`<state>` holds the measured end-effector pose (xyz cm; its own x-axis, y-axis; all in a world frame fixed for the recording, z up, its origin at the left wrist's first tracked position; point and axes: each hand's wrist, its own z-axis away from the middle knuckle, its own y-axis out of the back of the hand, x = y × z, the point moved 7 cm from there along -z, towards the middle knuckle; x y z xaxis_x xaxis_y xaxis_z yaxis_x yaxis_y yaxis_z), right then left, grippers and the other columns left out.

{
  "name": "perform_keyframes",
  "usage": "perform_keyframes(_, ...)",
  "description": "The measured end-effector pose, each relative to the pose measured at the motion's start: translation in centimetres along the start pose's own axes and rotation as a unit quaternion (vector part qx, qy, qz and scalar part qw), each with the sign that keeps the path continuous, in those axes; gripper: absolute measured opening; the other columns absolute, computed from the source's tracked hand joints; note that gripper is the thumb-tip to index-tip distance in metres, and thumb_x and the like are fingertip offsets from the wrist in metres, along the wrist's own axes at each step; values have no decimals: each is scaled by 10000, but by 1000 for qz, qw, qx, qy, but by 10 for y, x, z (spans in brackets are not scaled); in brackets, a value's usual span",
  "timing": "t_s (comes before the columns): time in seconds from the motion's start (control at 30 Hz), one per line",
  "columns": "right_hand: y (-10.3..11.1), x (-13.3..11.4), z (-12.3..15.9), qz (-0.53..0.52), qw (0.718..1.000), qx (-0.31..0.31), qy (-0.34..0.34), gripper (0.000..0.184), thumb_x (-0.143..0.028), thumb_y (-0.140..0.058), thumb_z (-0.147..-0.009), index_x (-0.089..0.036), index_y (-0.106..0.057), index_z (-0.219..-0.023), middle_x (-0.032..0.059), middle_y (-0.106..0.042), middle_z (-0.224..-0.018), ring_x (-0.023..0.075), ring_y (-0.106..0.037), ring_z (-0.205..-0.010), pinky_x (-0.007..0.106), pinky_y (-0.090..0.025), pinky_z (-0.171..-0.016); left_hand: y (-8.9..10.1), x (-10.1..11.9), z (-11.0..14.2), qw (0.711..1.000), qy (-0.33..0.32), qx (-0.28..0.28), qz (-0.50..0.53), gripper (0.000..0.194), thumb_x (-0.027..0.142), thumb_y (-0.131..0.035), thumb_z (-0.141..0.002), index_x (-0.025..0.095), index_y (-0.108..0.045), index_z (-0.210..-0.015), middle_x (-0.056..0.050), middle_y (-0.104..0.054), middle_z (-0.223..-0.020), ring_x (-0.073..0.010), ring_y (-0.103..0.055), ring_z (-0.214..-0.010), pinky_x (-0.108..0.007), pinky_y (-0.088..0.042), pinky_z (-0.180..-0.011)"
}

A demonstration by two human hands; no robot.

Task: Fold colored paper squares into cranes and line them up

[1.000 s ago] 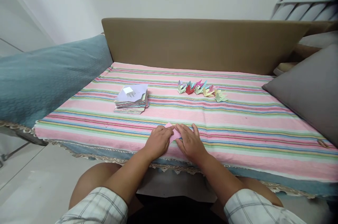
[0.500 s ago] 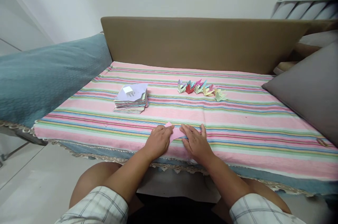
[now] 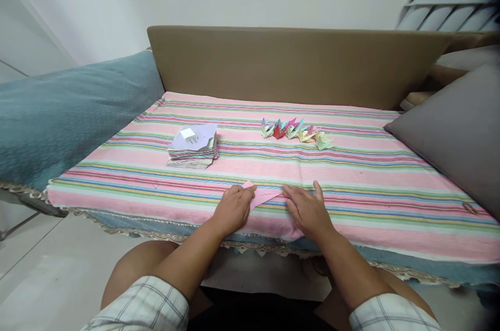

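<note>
A folded pink paper point(image 3: 263, 197) lies on striped cloth point(image 3: 375, 216) between two hands, its long axis running left to right. The left hand point(image 3: 234, 207) covers the wide end; whether it pinches, I cannot tell. The right hand point(image 3: 308, 211), opened out, meets the narrow tip. Beyond: a paper stack point(image 3: 191, 156), left; paper birds point(image 3: 292, 131), right.

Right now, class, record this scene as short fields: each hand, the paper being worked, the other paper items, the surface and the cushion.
Left hand: on the left part of the pink paper
Right hand: at its narrow right end
Paper stack: white plug on top
Folded paper pieces: several colours, grouped beyond the hands
Surface: striped cloth
Grey cushion: far right
</note>
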<state>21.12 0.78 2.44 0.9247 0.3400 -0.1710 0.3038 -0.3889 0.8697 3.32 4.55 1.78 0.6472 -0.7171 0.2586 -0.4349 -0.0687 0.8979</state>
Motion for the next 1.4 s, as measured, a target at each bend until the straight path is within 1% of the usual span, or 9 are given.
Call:
perform_keyframes(0.1,11,-5,-5,-14,999,52,-7,372,-257,-328,-931,-191,-504,-1252,75,-632,-1166,196,-547,-1110,494,-159,-1096,-1,0,1,1000,-2,0,-5,378,123,-397,-862,155,-498,-1225,-95,-650,-1065,-214,-515,-934,-398,-427,-848)
perform_keyframes(0.17,9,-23,-10,-15,998,57,29,393,-247,-336,-923,-171,-485,-1278,88,-582,-1246,209,-468,-1213,473,-196,-1093,0,0,1,1000,-1,1,-8,373,124,-403,-861,158,-499,-1221,-95,-646,-1061,-211,-515,-936,-394,-426,-846)
perform_keyframes(0.3,-17,-69,-14,-8,989,-16,145,504,-292,-348,-915,-110,-345,-1384,124,-410,-1407,238,-290,-1341,481,-206,-1096,2,2,1,1000,8,-9,-14,303,152,-411,-869,165,-555,-1135,-95,-644,-1014,-209,-512,-924,-381,-427,-829)
perform_keyframes(0.37,-29,-79,-12,-4,987,-39,158,569,-356,-368,-910,-92,-293,-1408,138,-358,-1435,247,-273,-1348,474,-221,-1095,2,1,1,1000,13,-21,-15,297,157,-419,-867,169,-561,-1127,-91,-644,-1003,-208,-509,-921,-375,-427,-828)
perform_keyframes(0.5,-41,-70,-7,10,988,-77,137,622,-466,-358,-912,-106,-286,-1414,136,-365,-1431,245,-306,-1333,477,-219,-1093,1,1,1,1000,11,-27,-9,372,142,-405,-864,171,-503,-1221,-97,-627,-1083,-208,-508,-931,-385,-428,-843)
perform_keyframes(0.73,-40,-57,-3,-3,987,-105,120,626,-560,-334,-897,-166,-362,-1382,109,-367,-1434,235,-310,-1332,476,-221,-1084,3,-6,-1,998,43,-25,49,410,128,-431,-834,157,-482,-1240,-78,-637,-1055,-212,-521,-950,-387,-429,-875)
perform_keyframes(0.9,-40,-59,-6,-14,991,-95,93,522,-482,-327,-928,-175,-429,-1338,102,-424,-1398,234,-354,-1310,486,-244,-1069,4,-8,-2,996,55,-24,60,387,135,-464,-814,182,-509,-1196,-60,-623,-1120,-215,-521,-999,-382,-422,-906)
perform_keyframes(1.03,-40,-59,-7,-7,994,-72,83,429,-377,-328,-948,-187,-470,-1306,95,-470,-1364,228,-393,-1287,482,-258,-1060,2,-6,2,999,41,-12,0,402,153,-440,-844,161,-487,-1243,-85,-643,-1083,-234,-511,-1021,-411,-421,-894)
perform_keyframes(1.4,-37,-61,-8,-14,995,-57,80,401,-343,-371,-934,-187,-497,-1281,93,-487,-1351,224,-412,-1273,466,-271,-1058,18,-8,29,994,2,-16,-110,496,367,-493,-870,170,-429,-1320,-96,-517,-1320,-295,-413,-1231,-477,-318,-1016)
